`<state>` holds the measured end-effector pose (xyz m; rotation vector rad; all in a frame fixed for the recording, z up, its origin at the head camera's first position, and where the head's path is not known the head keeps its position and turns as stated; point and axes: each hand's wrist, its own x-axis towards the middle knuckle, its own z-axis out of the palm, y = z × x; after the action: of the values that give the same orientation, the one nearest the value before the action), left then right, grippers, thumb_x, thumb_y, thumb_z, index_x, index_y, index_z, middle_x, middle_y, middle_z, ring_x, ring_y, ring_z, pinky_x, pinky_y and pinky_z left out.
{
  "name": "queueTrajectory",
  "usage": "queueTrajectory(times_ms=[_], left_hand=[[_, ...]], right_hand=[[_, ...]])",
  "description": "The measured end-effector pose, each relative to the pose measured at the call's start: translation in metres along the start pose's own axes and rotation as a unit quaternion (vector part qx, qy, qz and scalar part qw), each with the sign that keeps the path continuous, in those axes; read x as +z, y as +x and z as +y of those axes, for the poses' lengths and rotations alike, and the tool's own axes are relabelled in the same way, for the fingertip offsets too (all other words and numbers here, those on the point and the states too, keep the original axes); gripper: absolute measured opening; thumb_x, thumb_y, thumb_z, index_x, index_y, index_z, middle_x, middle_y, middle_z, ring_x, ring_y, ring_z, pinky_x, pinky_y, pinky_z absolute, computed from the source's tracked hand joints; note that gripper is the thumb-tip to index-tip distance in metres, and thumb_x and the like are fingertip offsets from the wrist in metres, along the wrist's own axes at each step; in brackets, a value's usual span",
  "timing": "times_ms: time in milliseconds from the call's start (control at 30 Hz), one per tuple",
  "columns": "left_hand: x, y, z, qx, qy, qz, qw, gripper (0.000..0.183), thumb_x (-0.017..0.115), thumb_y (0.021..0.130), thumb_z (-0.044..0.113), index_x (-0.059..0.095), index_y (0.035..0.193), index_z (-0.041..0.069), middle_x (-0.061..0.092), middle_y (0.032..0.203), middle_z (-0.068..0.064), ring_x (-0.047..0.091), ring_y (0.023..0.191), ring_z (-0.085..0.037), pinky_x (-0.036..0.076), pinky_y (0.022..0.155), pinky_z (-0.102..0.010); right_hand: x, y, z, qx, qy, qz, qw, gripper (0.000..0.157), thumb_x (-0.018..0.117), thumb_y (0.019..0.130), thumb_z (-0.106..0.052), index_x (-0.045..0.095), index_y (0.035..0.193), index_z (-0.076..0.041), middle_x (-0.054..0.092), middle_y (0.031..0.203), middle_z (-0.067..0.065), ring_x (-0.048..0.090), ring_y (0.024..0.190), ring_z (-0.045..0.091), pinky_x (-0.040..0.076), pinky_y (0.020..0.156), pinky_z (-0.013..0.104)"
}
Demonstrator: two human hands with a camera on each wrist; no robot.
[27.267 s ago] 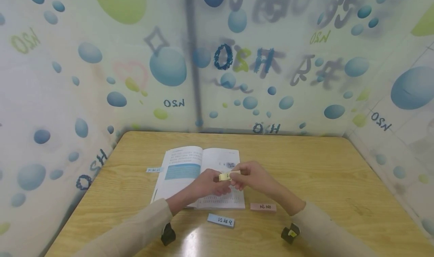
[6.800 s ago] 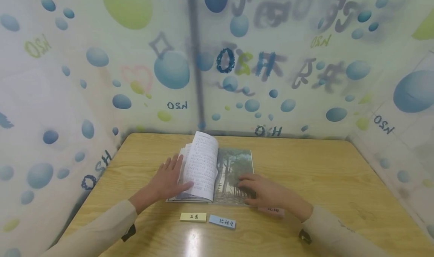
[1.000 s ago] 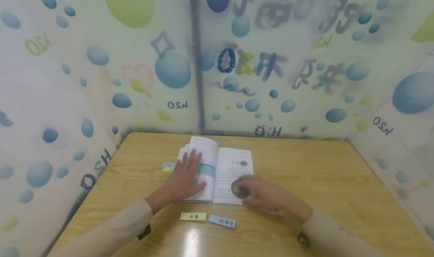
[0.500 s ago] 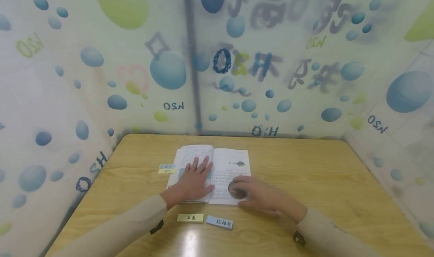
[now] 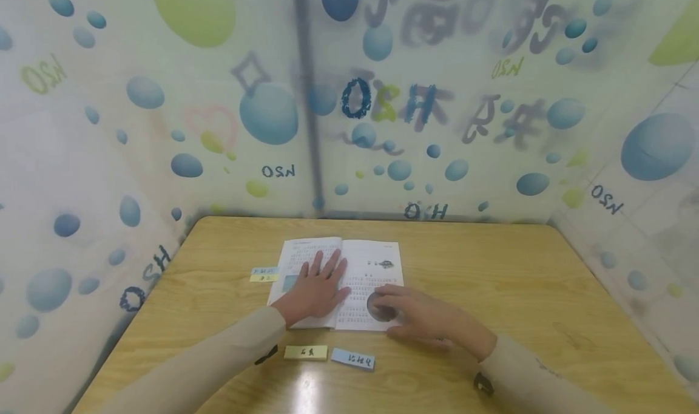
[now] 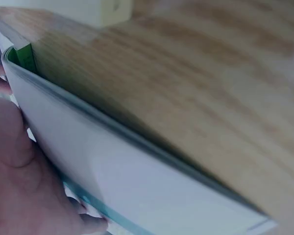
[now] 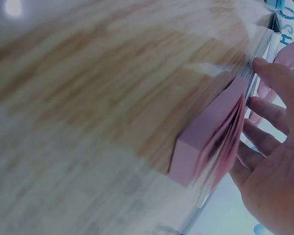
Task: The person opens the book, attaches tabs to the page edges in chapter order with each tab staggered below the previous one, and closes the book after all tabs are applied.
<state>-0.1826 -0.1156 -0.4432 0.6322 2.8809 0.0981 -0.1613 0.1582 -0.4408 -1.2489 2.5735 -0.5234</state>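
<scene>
An open book (image 5: 371, 250) with printed pages lies on the wooden table. My left hand (image 5: 315, 289) presses flat on its left page, fingers spread, with the fingertips near the centre fold; in the left wrist view the left hand (image 6: 29, 181) rests along the book (image 6: 122, 161). On the right page rests my right hand (image 5: 417, 311), fingers slightly bent, over a round dark patch (image 5: 377, 306), printed or a disc, I cannot tell. A pink sticky-note pad (image 7: 206, 137) lies beside the book, under the right hand (image 7: 274, 132). Blue (image 5: 264, 271) and yellow tabs (image 5: 264, 278) stick out at the left edge.
A yellow sticky-note pad (image 5: 306, 352) and a blue sticky-note pad (image 5: 353, 359), both with handwriting, lie in front of the book. The wooden table (image 5: 519, 292) meets a patterned wall (image 5: 464, 141) at the back.
My left hand has slid right across the left page, and the lifted pages now lie flatter. The right hand stays on the right page. Much earlier, both hands held a yellow note.
</scene>
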Motion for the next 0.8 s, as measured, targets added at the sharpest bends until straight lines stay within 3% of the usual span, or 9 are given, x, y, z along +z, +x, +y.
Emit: queueTrajectory(times_ms=[300, 567, 800], left_hand=[[-0.003, 0.011, 0.004, -0.024, -0.017, 0.003, 0.9996, 0.075, 0.033, 0.108, 0.053, 0.016, 0.163, 0.006, 0.0, 0.168, -0.017, 0.001, 0.15, -0.046, 0.011, 0.117, -0.064], [0.011, 0.029, 0.003, -0.047, -0.031, 0.016, 0.9983, 0.08, 0.027, 0.106, 0.059, 0.009, 0.163, 0.006, -0.007, 0.169, -0.011, -0.005, 0.15, -0.042, 0.004, 0.118, -0.063], [0.006, 0.031, 0.008, -0.062, -0.033, 0.04, 0.9967, 0.077, 0.03, 0.107, 0.057, 0.016, 0.162, 0.004, 0.003, 0.169, -0.01, 0.001, 0.15, -0.045, 0.011, 0.117, -0.065]], right_hand=[[0.001, 0.001, 0.001, -0.007, 0.007, 0.006, 1.0, 0.054, 0.076, 0.092, -0.027, 0.059, 0.142, -0.017, 0.045, 0.154, 0.006, 0.041, 0.14, 0.025, 0.035, 0.114, 0.044], [0.0, 0.0, 0.0, 0.001, 0.024, 0.001, 1.0, 0.053, 0.075, 0.094, -0.025, 0.058, 0.144, -0.018, 0.046, 0.152, 0.001, 0.044, 0.138, 0.021, 0.037, 0.112, 0.041], [0.001, 0.001, 0.0, 0.005, 0.024, -0.003, 1.0, 0.052, 0.074, 0.095, -0.027, 0.058, 0.144, -0.018, 0.046, 0.152, 0.001, 0.043, 0.138, 0.021, 0.037, 0.112, 0.041]])
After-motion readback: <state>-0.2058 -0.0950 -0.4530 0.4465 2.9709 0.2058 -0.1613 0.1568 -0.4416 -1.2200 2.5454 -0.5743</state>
